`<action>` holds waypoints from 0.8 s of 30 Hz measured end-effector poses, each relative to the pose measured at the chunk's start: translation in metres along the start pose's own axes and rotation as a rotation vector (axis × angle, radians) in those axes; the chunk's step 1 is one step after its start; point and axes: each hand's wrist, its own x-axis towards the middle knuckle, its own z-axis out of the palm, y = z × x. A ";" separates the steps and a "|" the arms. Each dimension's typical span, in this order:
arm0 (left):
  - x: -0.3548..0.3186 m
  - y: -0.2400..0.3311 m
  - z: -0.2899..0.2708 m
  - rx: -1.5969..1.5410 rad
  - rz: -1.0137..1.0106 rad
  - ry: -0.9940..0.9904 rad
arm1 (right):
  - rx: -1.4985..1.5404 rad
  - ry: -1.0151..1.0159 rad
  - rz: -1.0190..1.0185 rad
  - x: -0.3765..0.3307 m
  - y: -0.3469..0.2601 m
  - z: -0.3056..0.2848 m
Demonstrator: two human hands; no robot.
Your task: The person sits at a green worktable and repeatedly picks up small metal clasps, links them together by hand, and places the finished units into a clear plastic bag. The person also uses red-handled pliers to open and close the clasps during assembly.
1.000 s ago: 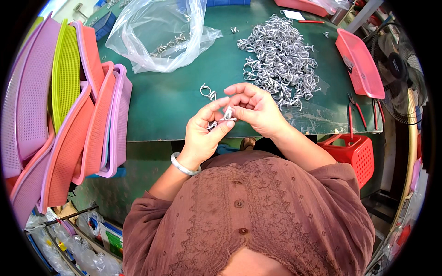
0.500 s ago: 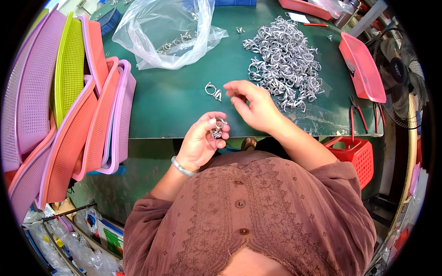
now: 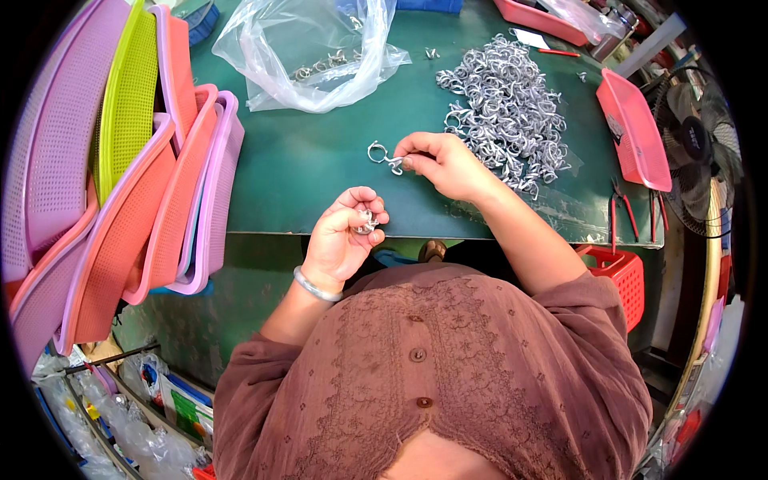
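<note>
My left hand (image 3: pixel 340 232) is closed around a few small silver rings (image 3: pixel 367 222), held between thumb and fingers above the table's near edge. My right hand (image 3: pixel 448 166) reaches over the table, its thumb and forefinger pinched at a silver metal ring (image 3: pixel 395 166). Just left of it and seemingly touching is another open silver ring (image 3: pixel 376 150). Beyond my right hand a large heap of grey metal rings (image 3: pixel 508 108) is piled on the green table (image 3: pixel 304 176).
A clear plastic bag (image 3: pixel 280 76) holding some rings lies at the far left. Stacked purple, pink and green baskets (image 3: pixel 132 104) stand along the left. On the right are a pink tray (image 3: pixel 636 132), red-handled pliers (image 3: pixel 624 210), a red basket (image 3: pixel 628 284) and a fan (image 3: pixel 698 140).
My right hand has closed its fingertips on the ring lying on the table. My left hand, still holding its rings, has turned slightly and shifted a little to the left.
</note>
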 end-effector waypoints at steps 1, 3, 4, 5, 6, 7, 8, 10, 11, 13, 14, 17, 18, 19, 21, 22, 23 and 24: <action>0.000 0.001 0.003 0.008 0.011 0.022 | 0.152 -0.041 0.056 -0.003 -0.004 -0.003; 0.001 0.002 0.009 -0.007 0.002 0.019 | 0.391 -0.073 0.086 -0.008 -0.010 -0.006; 0.002 0.002 0.012 -0.013 -0.006 0.013 | 0.510 -0.083 0.101 -0.012 -0.012 -0.006; 0.004 0.002 0.014 -0.006 -0.012 -0.001 | 0.583 -0.082 0.073 -0.016 -0.011 -0.006; 0.005 0.001 0.015 0.000 -0.017 -0.014 | 0.633 -0.094 0.058 -0.018 -0.010 -0.005; 0.006 0.000 0.017 0.006 -0.022 -0.026 | 0.683 -0.107 0.044 -0.021 -0.008 -0.005; 0.006 -0.001 0.020 0.036 -0.026 -0.038 | 0.733 -0.120 0.029 -0.023 -0.007 -0.005; 0.006 -0.002 0.026 0.098 -0.033 -0.060 | 0.790 -0.132 0.024 -0.027 -0.008 -0.004; 0.006 -0.001 0.029 0.116 -0.040 -0.068 | 0.811 -0.135 0.021 -0.028 -0.008 -0.004; 0.005 0.000 0.035 0.154 -0.056 -0.084 | 0.834 -0.137 -0.001 -0.030 -0.008 -0.003; 0.005 -0.001 0.037 0.191 -0.042 -0.080 | 0.835 -0.135 -0.020 -0.031 -0.007 -0.002; 0.003 -0.002 0.042 0.281 0.002 -0.060 | 0.702 -0.095 -0.096 -0.034 -0.008 -0.001; 0.003 -0.002 0.044 0.298 0.016 -0.050 | 0.635 -0.075 -0.124 -0.035 -0.009 -0.001; 0.002 -0.002 0.045 0.316 0.031 -0.038 | 0.419 -0.012 -0.207 -0.035 -0.010 -0.002; 0.001 -0.002 0.047 0.341 0.054 -0.003 | 0.051 0.064 -0.418 -0.035 -0.017 -0.004; 0.001 -0.002 0.047 0.354 0.064 0.012 | -0.137 0.104 -0.519 -0.035 -0.021 -0.005; 0.002 -0.003 0.047 0.368 0.055 0.006 | -0.179 0.135 -0.576 -0.036 -0.022 -0.004; 0.002 -0.003 0.047 0.380 0.045 0.002 | -0.209 0.147 -0.604 -0.036 -0.023 -0.003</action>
